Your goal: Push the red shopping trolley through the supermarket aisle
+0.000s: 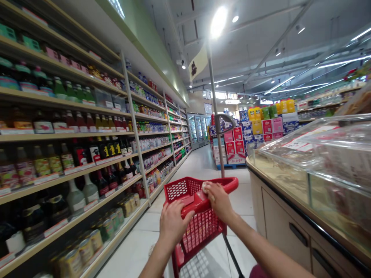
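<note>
Cart [203, 227] points ahead, long axis along aisle [199, 164].

You are in a supermarket. Take the red shopping cart [199, 231] as reference. To its left, you see long tiered shelves [72, 136] bearing bottles [60, 89], cans [95, 240] and front-edge price labels [55, 227]. To its right, you see a retail counter [278, 216] with clear covers [333, 124]. Ahead of it, you see stacked product cartons [234, 147] on a pallet [232, 166]; farther ahead, glass-door coolers [198, 127].

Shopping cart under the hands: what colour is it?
The cart is mostly red, best seen in the head view.
</note>
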Demonstrator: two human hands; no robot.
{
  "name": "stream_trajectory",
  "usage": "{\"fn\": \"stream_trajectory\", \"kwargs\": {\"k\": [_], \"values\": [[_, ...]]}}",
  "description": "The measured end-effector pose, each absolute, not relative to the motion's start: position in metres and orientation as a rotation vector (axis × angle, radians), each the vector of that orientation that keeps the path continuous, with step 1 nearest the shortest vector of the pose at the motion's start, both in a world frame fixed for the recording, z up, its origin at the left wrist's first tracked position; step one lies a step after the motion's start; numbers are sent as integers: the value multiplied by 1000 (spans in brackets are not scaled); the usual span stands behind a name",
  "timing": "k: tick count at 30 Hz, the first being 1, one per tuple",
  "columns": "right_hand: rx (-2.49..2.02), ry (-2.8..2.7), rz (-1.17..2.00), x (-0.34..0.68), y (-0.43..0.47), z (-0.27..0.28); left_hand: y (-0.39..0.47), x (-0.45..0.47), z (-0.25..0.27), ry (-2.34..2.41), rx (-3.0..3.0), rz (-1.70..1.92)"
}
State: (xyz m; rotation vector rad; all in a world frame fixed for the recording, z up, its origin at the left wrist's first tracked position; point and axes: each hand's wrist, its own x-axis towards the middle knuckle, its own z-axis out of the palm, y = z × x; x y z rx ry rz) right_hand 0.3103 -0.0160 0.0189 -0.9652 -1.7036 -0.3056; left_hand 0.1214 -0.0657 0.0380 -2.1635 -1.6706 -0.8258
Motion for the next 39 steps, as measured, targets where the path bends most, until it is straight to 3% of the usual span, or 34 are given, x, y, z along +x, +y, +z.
{"fn": "stream_trajectory", "kwargs": {"k": [9, 14, 23, 29, 39], "values": [[-1099, -1656, -151, 346, 1, 27, -65, 161, 34, -1477, -2460, -1024], [-917, -1757, -123, 329, -18, 17, -35, 156, 13, -1884, -2443, -1096], [-1055, -1606, -49, 382, 11, 22, -37, 188, 11, -1781, -2574, -658], [-1020, -1797, -389, 361, -20, 12, -14, 160, -8, -2091, -2380, -521], [-1233, -1662, -736, 367, -2, -5, -25, 164, -42, -2045, -2371, -399]]}}
